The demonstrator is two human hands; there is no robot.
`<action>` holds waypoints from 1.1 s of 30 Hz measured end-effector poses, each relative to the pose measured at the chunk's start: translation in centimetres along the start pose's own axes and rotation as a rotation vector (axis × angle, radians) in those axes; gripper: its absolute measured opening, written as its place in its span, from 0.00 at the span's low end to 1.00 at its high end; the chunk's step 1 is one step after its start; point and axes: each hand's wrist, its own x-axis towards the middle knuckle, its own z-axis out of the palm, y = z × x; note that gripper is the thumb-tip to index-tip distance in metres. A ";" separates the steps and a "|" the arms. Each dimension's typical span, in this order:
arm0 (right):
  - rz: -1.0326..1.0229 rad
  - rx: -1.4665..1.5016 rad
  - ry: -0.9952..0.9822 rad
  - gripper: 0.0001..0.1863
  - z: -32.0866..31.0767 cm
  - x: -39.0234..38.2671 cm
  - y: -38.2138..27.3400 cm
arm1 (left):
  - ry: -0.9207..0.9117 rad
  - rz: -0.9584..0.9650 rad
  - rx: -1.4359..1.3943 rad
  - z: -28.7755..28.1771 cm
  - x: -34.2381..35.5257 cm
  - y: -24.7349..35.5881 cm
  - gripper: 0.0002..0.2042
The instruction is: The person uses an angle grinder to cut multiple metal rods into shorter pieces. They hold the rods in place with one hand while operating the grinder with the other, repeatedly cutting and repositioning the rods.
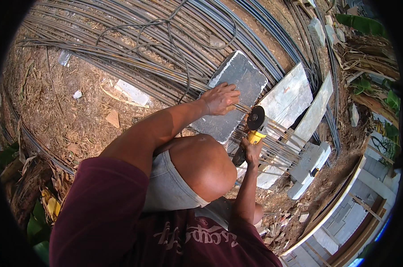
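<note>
My left hand (221, 98) is closed on thin steel bars (241, 106) lying across a dark grey stone slab (246, 79) with chipped white edges. My right hand (253, 151) grips a yellow and black angle grinder (255, 135), whose black disc (255, 117) is upright beside the bars, just to the right of my left hand; whether it touches them I cannot tell. Several more bars (277, 147) stretch rightward under the grinder to grey blocks (310, 163). My bent knee (201, 167) is just below the slab.
Long rebar bundles (157, 26) and a loose loop of rod span the upper ground. Pale stone slabs (288, 93) lie right of the dark one. Dry dirt (50, 98) with rubble is at left, banana leaves (359, 24) at upper right, and a concrete structure with timber (357, 204) at lower right.
</note>
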 end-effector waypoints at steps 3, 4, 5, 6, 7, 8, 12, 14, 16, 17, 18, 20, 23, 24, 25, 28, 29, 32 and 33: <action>-0.019 0.039 -0.003 0.25 -0.3 -0.2 0.5 | 0.057 0.012 -0.005 0.2 0.0 0.0 0.11; -0.002 0.052 -0.007 0.25 -0.3 -0.3 0.5 | 0.064 0.021 0.002 0.2 0.0 0.0 0.13; 0.053 0.046 0.009 0.24 -0.2 -0.3 0.5 | 0.045 0.018 0.004 0.3 0.0 -0.1 0.14; 0.019 0.047 -0.002 0.24 -0.1 -0.3 0.3 | 0.027 0.014 0.007 0.3 0.0 -0.1 0.16; 0.024 0.029 0.008 0.24 -0.1 -0.4 0.1 | 0.044 0.022 0.010 0.3 0.0 -0.2 0.14; 0.051 0.009 0.028 0.24 0.1 -0.5 -0.2 | 0.061 0.030 0.014 0.3 0.0 -0.2 0.13; 0.075 0.050 0.011 0.24 0.5 -0.7 -1.4 | 0.069 0.035 0.027 0.2 -0.1 -0.1 0.11; 0.082 0.001 0.019 0.24 0.5 -0.6 -1.7 | 0.049 0.031 0.029 0.1 -0.1 -0.1 0.13; 0.038 -0.016 0.027 0.24 0.6 -0.3 -1.6 | 0.049 0.033 0.026 0.0 0.0 0.0 0.14; 0.051 -0.012 0.039 0.24 0.6 -0.2 -1.4 | 0.059 0.036 0.022 -0.1 0.0 0.0 0.14; 0.036 0.003 0.030 0.24 0.4 -0.1 -1.2 | 0.053 0.033 0.016 -0.1 0.0 0.0 0.14; 0.088 0.059 0.025 0.25 0.3 0.3 -0.9 | 0.060 0.040 0.027 -0.2 0.0 0.0 0.13; 0.073 -0.007 0.031 0.25 0.4 0.7 -0.7 | 0.057 0.041 0.028 -0.3 0.1 0.1 0.13; 0.038 0.002 0.007 0.24 0.4 0.6 -0.8 | 0.052 0.038 0.026 -0.3 0.1 0.1 0.13; 0.058 0.012 0.000 0.24 0.4 0.5 -0.9 | 0.061 0.040 0.029 -0.3 0.1 0.1 0.13; 0.050 0.016 0.011 0.24 0.4 0.0 -1.4 | 0.063 0.038 0.042 -0.3 0.1 0.2 0.13; 0.041 0.024 0.011 0.24 0.5 -0.1 -1.5 | 0.060 0.036 0.052 -0.3 0.1 0.2 0.14; 0.075 0.038 0.011 0.24 0.5 -0.3 -1.3 | 0.041 0.025 0.050 -0.2 0.1 0.2 0.14; 0.034 0.005 0.015 0.25 0.4 -0.3 -1.1 | 0.038 0.021 0.043 -0.1 0.1 0.2 0.14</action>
